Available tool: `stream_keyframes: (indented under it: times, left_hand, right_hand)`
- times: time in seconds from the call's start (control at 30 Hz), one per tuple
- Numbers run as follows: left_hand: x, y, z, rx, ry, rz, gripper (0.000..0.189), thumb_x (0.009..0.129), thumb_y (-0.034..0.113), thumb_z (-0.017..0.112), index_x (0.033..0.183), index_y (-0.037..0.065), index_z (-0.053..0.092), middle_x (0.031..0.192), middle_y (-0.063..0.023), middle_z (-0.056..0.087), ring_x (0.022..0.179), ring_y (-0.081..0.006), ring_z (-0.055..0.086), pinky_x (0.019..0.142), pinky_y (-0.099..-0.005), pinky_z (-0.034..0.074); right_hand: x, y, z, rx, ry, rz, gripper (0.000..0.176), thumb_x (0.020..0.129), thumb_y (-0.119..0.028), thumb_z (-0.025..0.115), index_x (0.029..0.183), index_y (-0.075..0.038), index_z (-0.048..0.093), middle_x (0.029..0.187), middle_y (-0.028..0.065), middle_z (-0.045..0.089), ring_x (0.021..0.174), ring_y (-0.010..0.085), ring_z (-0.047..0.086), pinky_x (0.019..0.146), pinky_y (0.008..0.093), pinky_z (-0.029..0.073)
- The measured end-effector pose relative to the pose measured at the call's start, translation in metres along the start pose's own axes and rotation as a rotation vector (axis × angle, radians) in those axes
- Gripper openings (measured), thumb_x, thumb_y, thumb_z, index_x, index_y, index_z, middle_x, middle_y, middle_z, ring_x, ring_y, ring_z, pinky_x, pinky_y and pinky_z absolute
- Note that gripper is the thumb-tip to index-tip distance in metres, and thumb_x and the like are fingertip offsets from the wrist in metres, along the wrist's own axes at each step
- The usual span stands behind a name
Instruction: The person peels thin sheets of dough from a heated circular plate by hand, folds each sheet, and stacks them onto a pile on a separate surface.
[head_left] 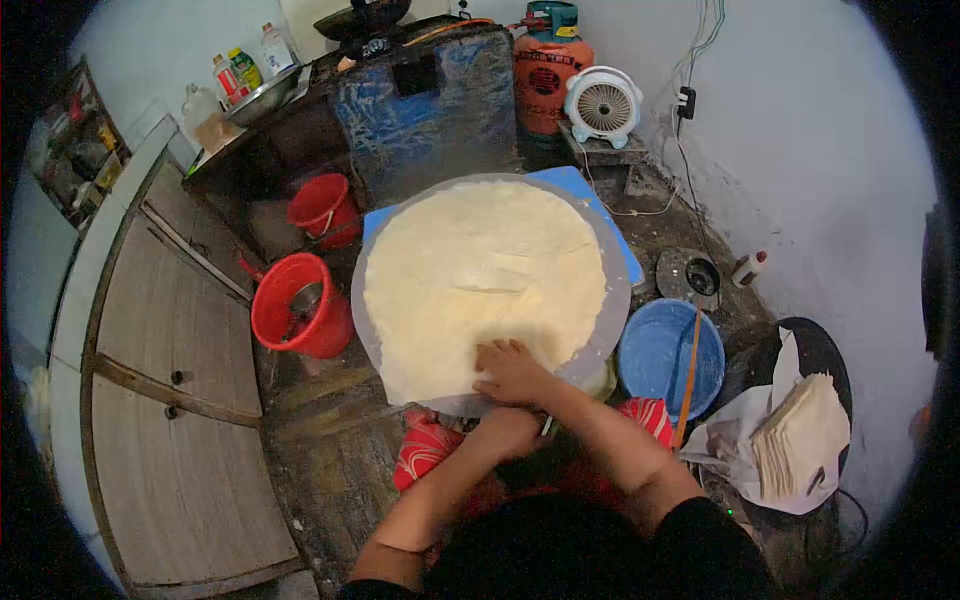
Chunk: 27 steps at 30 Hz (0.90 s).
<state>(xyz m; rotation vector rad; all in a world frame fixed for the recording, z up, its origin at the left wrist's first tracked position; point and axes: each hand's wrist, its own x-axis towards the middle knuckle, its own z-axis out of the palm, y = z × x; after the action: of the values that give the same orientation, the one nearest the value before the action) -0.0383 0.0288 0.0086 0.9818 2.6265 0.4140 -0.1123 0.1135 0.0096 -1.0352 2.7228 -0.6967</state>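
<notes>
A wide, thin sheet of pale yellow dough [450, 250] covers most of a round grey board [372, 330]. Folds and a slit-like crease run across its middle. My right hand [515, 372] lies on the near part of the sheet, palm down with fingers spread, holding nothing. Below it, at the board's near edge, is my left hand [505, 432]; its fingers are hidden and blurred, partly behind my right forearm. A small pale sliver shows beside it, too small to name. Under the board, a blue surface [590, 195] sticks out at its corners.
Two red buckets [300, 345] stand to the left by wooden cabinets [180, 300]. On the right are a blue basin [650, 350] with a wooden stick [690, 370] across it and a stack of pale sheets [800, 435]. Behind stand a gas cylinder [545, 85] and a fan [603, 107].
</notes>
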Motion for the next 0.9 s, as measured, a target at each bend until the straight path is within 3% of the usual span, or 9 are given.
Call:
stream_keyframes:
  times: [0.17, 0.27, 0.33, 0.4, 0.43, 0.47, 0.53, 0.67, 0.9]
  left_hand:
    - [-0.032, 0.0, -0.092, -0.129, -0.179, -0.24, 0.033, 0.082, 0.035, 0.052, 0.099, 0.008, 0.06, 0.103, -0.0141, 0.059, 0.097, -0.0322, 0.054, 0.082, -0.0412, 0.045]
    - [-0.061, -0.047, -0.088, -0.223, 0.199, -0.19, 0.035, 0.076, 0.031, 0.063, 0.102, 0.007, 0.058, 0.103, -0.0139, 0.059, 0.098, -0.0321, 0.054, 0.082, -0.0396, 0.045]
    - [-0.079, -0.073, -0.066, -0.248, 0.355, -0.249, 0.039, 0.073, 0.028, 0.067, 0.104, 0.006, 0.057, 0.103, -0.0153, 0.059, 0.099, -0.0325, 0.054, 0.083, -0.0399, 0.045]
    - [-0.095, -0.092, -0.029, 0.115, 1.052, -0.733, 0.063, 0.072, 0.026, 0.07, 0.124, 0.008, 0.041, 0.103, -0.0138, 0.059, 0.097, -0.0349, 0.053, 0.085, -0.0442, 0.04]
    - [-0.105, -0.118, 0.005, 0.117, 1.049, -0.741, 0.063, 0.072, 0.026, 0.07, 0.124, 0.008, 0.041, 0.103, -0.0138, 0.059, 0.097, -0.0349, 0.053, 0.085, -0.0442, 0.04]
    - [-0.113, -0.15, 0.047, -0.606, 1.147, -0.938, 0.06, 0.072, 0.025, 0.071, 0.121, 0.008, 0.04, 0.103, -0.0127, 0.059, 0.093, -0.0322, 0.055, 0.078, -0.0426, 0.043]
    - [-0.113, -0.118, 0.006, -1.614, 1.151, -1.135, 0.036, 0.073, 0.016, 0.071, 0.097, 0.009, 0.046, 0.088, -0.0057, 0.058, 0.072, -0.0178, 0.056, 0.052, -0.0319, 0.044]
    - [-0.111, -0.131, 0.014, -1.775, 1.164, -1.065, 0.021, 0.074, 0.012, 0.069, 0.075, 0.014, 0.048, 0.063, 0.0015, 0.049, 0.057, -0.0109, 0.048, 0.043, -0.0243, 0.035]
    - [-0.132, -0.133, -0.004, -1.969, 0.883, -0.98, 0.011, 0.075, 0.009, 0.063, 0.083, 0.009, 0.055, 0.072, -0.0018, 0.053, 0.06, -0.0127, 0.051, 0.056, -0.0289, 0.048]
  right_hand:
    - [-0.008, 0.012, -0.042, -0.004, -0.2, -0.027, 0.054, 0.072, -0.04, 0.063, 0.114, -0.01, 0.05, 0.127, 0.0117, 0.044, 0.116, 0.0231, 0.042, 0.098, 0.0422, 0.029]
    - [-0.017, 0.027, -0.029, -0.214, 0.101, -0.187, 0.049, 0.074, -0.03, 0.063, 0.117, -0.01, 0.049, 0.117, 0.0128, 0.053, 0.108, 0.0255, 0.05, 0.09, 0.039, 0.039]
    - [-0.023, 0.03, -0.032, -0.09, 0.284, 0.029, 0.028, 0.078, -0.016, 0.056, 0.105, -0.009, 0.056, 0.091, 0.0122, 0.063, 0.084, 0.0299, 0.06, 0.073, 0.0357, 0.047]
    - [-0.031, 0.022, -0.052, 0.102, 0.48, 0.164, 0.024, 0.077, -0.011, 0.054, 0.101, -0.006, 0.057, 0.08, 0.0153, 0.063, 0.067, 0.0317, 0.06, 0.061, 0.035, 0.049]
    - [-0.033, 0.016, -0.074, 0.171, 0.414, 0.353, 0.023, 0.076, -0.011, 0.055, 0.098, -0.004, 0.058, 0.08, 0.0152, 0.063, 0.063, 0.03, 0.06, 0.06, 0.0346, 0.049]
    - [-0.036, 0.016, -0.09, 0.236, 0.345, 0.542, 0.023, 0.075, -0.012, 0.056, 0.096, -0.002, 0.058, 0.08, 0.0151, 0.063, 0.06, 0.0283, 0.06, 0.058, 0.0342, 0.049]
    - [-0.043, 0.074, -0.068, 0.45, 0.46, 0.544, 0.024, 0.076, -0.014, 0.056, 0.096, -0.001, 0.058, 0.079, 0.0137, 0.063, 0.058, 0.0253, 0.06, 0.056, 0.0328, 0.05]
    - [-0.057, 0.062, -0.106, 1.203, 0.69, 0.814, 0.027, 0.08, -0.021, 0.056, 0.095, 0.002, 0.057, 0.079, 0.0091, 0.063, 0.057, 0.0179, 0.06, 0.051, 0.0277, 0.051]
    - [-0.089, 0.063, -0.135, 1.286, 0.724, 0.698, 0.034, 0.085, -0.029, 0.055, 0.1, 0.001, 0.054, 0.085, 0.0109, 0.062, 0.065, 0.0174, 0.062, 0.051, 0.0263, 0.051]
